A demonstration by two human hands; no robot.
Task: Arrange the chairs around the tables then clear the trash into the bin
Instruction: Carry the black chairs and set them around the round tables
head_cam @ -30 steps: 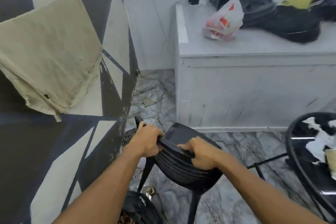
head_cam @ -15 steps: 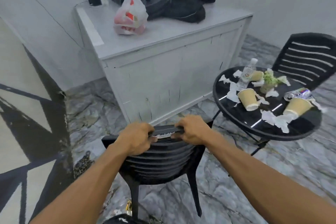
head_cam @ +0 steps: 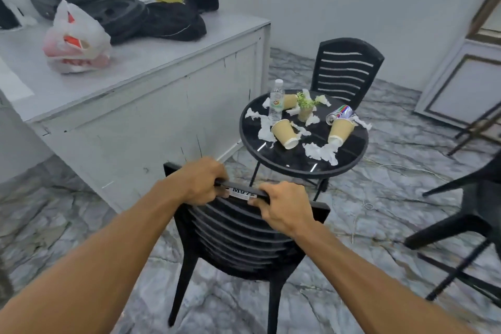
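A black slatted plastic chair (head_cam: 238, 241) is right in front of me, its back towards me. My left hand (head_cam: 202, 182) and my right hand (head_cam: 284, 207) both grip its top rail. Beyond it stands a round black table (head_cam: 352, 154) littered with paper cups (head_cam: 284, 133), a plastic bottle (head_cam: 276, 99), a drink can (head_cam: 339, 114), torn tissue (head_cam: 321, 152) and a small potted plant (head_cam: 306, 107). A second black chair (head_cam: 345, 70) stands at the table's far side.
A white counter (head_cam: 151, 106) with a plastic bag (head_cam: 76, 40), black bags and a helmet runs along the left. Part of another black chair (head_cam: 466, 214) shows at the right edge. Framed panels (head_cam: 461, 89) lean on the right wall. The floor is grey marble.
My view has swung right from the patterned wall to the littered table. The chair in my hands has turned with me and now stands closer to the table.
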